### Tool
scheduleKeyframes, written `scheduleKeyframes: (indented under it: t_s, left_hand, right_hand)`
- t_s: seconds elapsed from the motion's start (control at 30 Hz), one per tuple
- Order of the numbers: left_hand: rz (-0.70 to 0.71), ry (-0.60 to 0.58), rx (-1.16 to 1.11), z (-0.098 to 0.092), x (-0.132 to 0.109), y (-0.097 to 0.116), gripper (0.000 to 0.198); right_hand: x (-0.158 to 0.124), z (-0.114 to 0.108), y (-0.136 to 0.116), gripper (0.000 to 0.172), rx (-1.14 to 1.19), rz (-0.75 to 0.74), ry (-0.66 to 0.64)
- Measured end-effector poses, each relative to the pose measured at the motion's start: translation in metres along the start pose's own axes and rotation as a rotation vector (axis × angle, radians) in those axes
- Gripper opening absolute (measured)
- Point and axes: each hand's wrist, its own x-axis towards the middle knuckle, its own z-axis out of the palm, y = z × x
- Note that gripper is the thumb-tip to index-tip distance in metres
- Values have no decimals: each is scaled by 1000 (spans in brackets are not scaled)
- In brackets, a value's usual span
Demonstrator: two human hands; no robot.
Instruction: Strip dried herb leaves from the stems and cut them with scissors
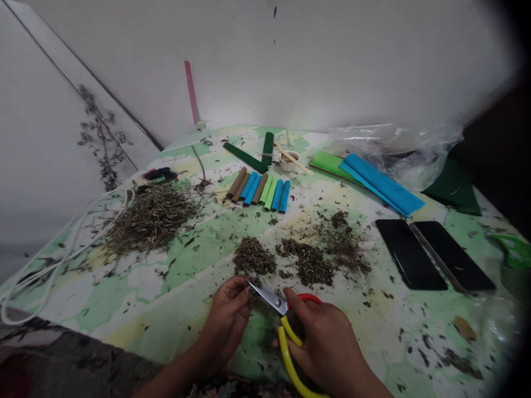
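Note:
My right hand (pixel 332 342) grips scissors (pixel 269 297) with one red and one yellow handle, blades pointing left. My left hand (pixel 228 320) is pinched closed at the blade tips; whatever sits between its fingertips is too small and dark to name. Just beyond the blades lie a heap of chopped dried plant bits (pixel 254 256) and a second dark heap (pixel 311 263) to its right. Finer crumbs (pixel 346 243) are scattered farther right. Behind the heaps, several short rolled tubes (pixel 257 190) in brown, blue and light green lie in a row.
A pile of dry stems (pixel 151 218) and a white cable (pixel 52 265) occupy the left. Two black phones (pixel 410 254) lie at right, below folded blue paper (pixel 381 185) and a clear plastic bag (pixel 398 149). A small cup (pixel 289 161) with sticks stands at the back.

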Motion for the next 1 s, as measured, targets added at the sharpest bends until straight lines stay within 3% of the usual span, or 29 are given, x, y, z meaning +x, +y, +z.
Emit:
scheduleKeyframes:
  t_s: [0.33, 0.63, 0.83, 1.0]
  left_hand:
    - [14, 55, -58, 4, 1, 1, 31]
    - [155, 60, -2, 0, 7, -1, 32]
    - [440, 39, 369, -3, 12, 6, 21]
    - [726, -73, 809, 0, 21, 22, 7]
  right_hand:
    - [1, 7, 4, 59, -36, 10, 108]
    - [0, 1, 4, 67, 59, 5, 194]
    - [-2, -7, 26, 61, 21, 90, 368]
    - [-4, -20, 52, 59, -95, 335, 458]
